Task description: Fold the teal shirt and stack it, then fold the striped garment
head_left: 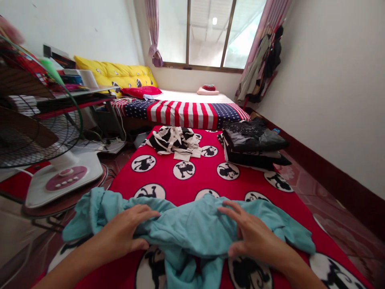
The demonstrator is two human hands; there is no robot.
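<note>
A crumpled light-blue garment lies bunched across the near part of a red cover printed with black monkey figures in white circles. My left hand rests at its left-middle part, fingers stretched forward and thumb apart. Over the right-middle part, my right hand has its fingers spread, the fingertips on or just above the cloth. Neither hand visibly grips a fold. The garment's kind is hard to tell while it is bunched; one part reaches far left, another far right, and some hangs toward me.
Farther off lie a black-and-white garment and a stack of dark folded clothes. A fan stands at left beside a cluttered desk. Behind is a bed with a striped cover; clothes hang by the window.
</note>
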